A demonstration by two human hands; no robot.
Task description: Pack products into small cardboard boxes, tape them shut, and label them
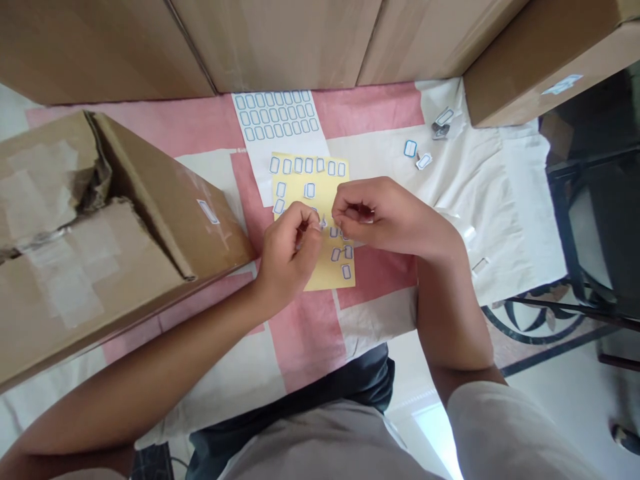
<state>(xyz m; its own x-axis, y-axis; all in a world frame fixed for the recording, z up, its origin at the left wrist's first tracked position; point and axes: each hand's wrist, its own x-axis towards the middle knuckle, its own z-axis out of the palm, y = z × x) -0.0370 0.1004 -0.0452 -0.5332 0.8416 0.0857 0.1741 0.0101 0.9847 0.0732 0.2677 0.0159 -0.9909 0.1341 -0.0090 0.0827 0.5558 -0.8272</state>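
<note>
Both hands hover over a yellow sheet (320, 279) that bears several small white labels with blue borders. My left hand (294, 250) is pinched closed near the sheet's middle, with a tiny whitish bit at its fingertips that is too small to name. Close to its right, my right hand (367, 210) is also closed, thumb against forefinger; what it holds, if anything, cannot be made out. A small gap separates the hands. Under the yellow sheet's top edge lies a white sheet (280, 145) with rows of blue-bordered labels.
Cardboard boxes (285, 43) line the back. A taped box (165, 207) stands at the left, another box (530, 73) at the back right. Loose labels (410, 148) and scraps lie on the pink and white cloth (370, 110), right of the sheets.
</note>
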